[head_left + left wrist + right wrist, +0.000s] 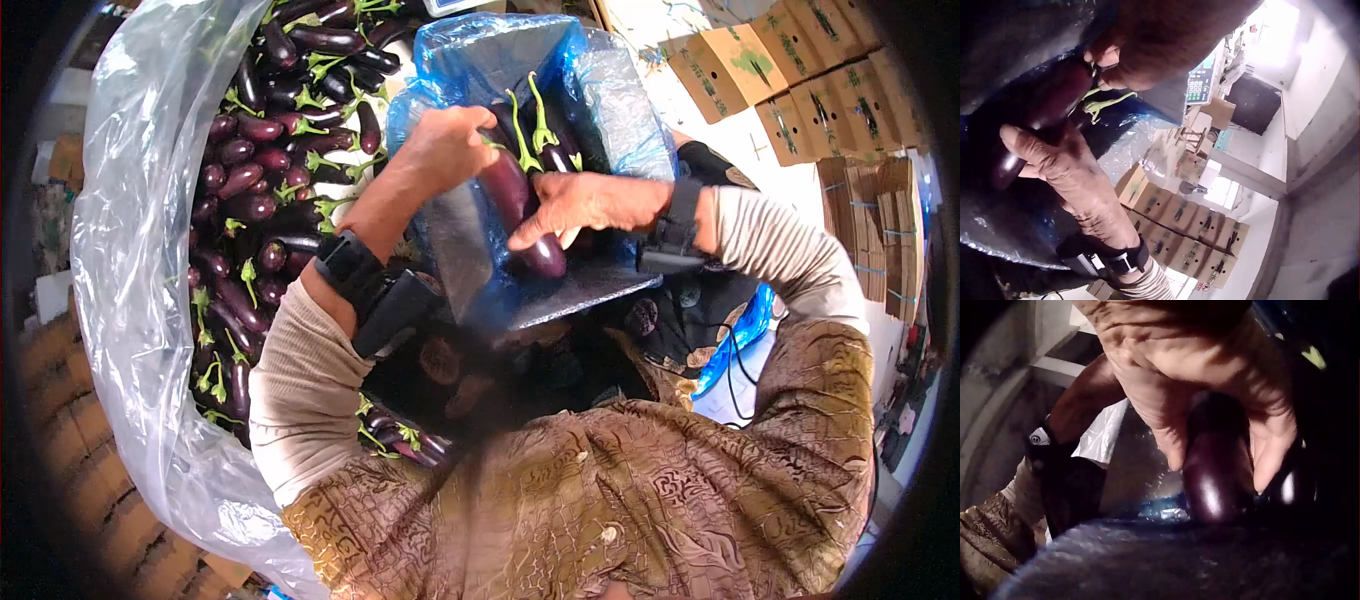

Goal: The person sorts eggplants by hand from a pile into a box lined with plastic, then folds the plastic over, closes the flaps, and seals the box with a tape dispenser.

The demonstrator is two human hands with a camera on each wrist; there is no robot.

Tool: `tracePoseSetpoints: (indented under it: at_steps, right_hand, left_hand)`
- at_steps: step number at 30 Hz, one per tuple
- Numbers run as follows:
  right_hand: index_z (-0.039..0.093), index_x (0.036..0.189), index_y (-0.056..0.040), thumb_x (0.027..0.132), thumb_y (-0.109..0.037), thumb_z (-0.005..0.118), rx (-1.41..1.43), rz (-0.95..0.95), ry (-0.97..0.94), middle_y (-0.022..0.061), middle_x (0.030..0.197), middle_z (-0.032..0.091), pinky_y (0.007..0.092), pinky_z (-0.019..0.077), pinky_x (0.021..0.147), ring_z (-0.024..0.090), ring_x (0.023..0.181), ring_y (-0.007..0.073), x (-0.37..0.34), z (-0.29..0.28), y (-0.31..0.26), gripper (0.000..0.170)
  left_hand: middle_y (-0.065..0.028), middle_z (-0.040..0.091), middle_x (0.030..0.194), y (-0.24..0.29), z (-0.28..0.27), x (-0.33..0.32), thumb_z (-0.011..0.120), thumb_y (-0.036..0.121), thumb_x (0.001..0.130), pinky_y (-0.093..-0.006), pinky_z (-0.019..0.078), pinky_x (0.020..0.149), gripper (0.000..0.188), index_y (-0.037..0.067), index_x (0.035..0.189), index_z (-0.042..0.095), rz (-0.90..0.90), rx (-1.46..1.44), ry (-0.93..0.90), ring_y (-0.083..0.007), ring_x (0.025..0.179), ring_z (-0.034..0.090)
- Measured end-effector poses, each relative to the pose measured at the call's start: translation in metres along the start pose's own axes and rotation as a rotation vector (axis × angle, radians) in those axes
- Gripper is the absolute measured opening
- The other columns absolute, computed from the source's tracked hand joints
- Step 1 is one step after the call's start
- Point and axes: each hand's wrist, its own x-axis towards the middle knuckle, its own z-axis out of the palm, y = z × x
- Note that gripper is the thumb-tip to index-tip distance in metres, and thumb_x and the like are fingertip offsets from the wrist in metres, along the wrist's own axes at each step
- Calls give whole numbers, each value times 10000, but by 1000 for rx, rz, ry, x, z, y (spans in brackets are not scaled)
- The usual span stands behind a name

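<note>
Both hands are on one dark purple eggplant (506, 190) inside a crate lined with blue plastic (480, 45). My left hand (447, 150) pinches its stem end, at the upper left. Lower down, my right hand (598, 203) grips the body, with the thumb on one side and fingers on the other. In the right wrist view the rounded end of that eggplant (1213, 481) shows between thumb and fingers. More eggplants (565, 130) with long green stems lie beside it in the crate. The left wrist view shows the left fingertips (1109, 57) close at the stem.
A large heap of eggplants (250, 180) lies to the left, edged by a clear plastic sheet (130, 220). Printed cardboard boxes (740, 65) stand at the back right, with bundled flat cardboard (870, 230) below them. A scale with a keypad (1197, 84) stands beyond the crate.
</note>
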Motion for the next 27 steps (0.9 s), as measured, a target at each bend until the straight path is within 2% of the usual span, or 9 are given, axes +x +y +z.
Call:
tracePoseSetpoints:
  at_steps: [5,8,15,17,19,20,23,24,27]
  right_hand:
    - [504,1235,14,732,-291,876,1,-12,146,96,1014,642,323,556,687,640,902,194,-1,12,15,695]
    - [477,1258,2,722,-264,888,-178,80,242,94,1011,632,322,555,685,641,899,195,-18,11,2,726]
    - [490,1214,-3,736,-270,879,20,20,269,74,970,619,304,547,658,636,846,174,-21,11,10,671]
    - [487,1200,12,742,-284,874,-143,28,337,81,885,622,305,535,594,627,746,170,-11,12,10,669]
    - [484,1181,21,761,-283,858,-286,32,407,94,806,622,309,517,554,617,665,172,9,16,13,639]
    - [534,1088,21,780,-251,839,-325,26,357,92,746,630,312,506,544,607,623,167,23,12,20,511]
    - [573,898,53,820,-301,783,-682,-75,388,148,729,668,397,527,636,667,679,305,44,5,22,419]
    - [661,867,54,836,-353,743,-670,-30,347,168,763,715,422,542,767,706,816,329,42,2,21,416]
    - [663,894,17,829,-337,755,-791,-236,393,202,790,701,428,542,754,695,855,335,26,0,27,371]
  left_hand:
    - [-166,710,874,-2,7,-10,666,66,839,-335,541,742,328,-44,1145,629,186,-129,-48,-249,818,703]
    - [-151,718,927,4,-3,-12,631,25,860,-320,539,770,341,-61,1189,603,123,-212,-96,-209,868,699]
    - [-144,686,1090,5,13,-6,595,0,901,-312,529,883,341,-59,1235,570,183,-558,-160,-191,994,659]
    - [-157,694,1017,2,15,-4,624,21,874,-319,534,819,320,-44,1187,602,184,-480,-132,-205,952,676]
    - [-195,687,933,2,8,-1,651,51,828,-344,529,753,325,-17,1146,635,175,-64,-124,-261,883,696]
    - [-217,661,860,-3,9,-2,663,83,784,-380,520,707,331,7,1106,661,231,-48,-80,-331,819,683]
    - [-213,663,815,-13,15,-3,668,95,777,-405,521,692,322,15,1089,666,156,-1,-173,-362,762,669]
    - [-194,664,863,-10,15,-3,687,117,766,-419,520,755,298,33,1051,682,105,18,-195,-369,841,658]
    - [-182,654,954,-6,16,-11,710,126,753,-430,507,836,272,52,1015,696,205,158,-78,-376,945,628]
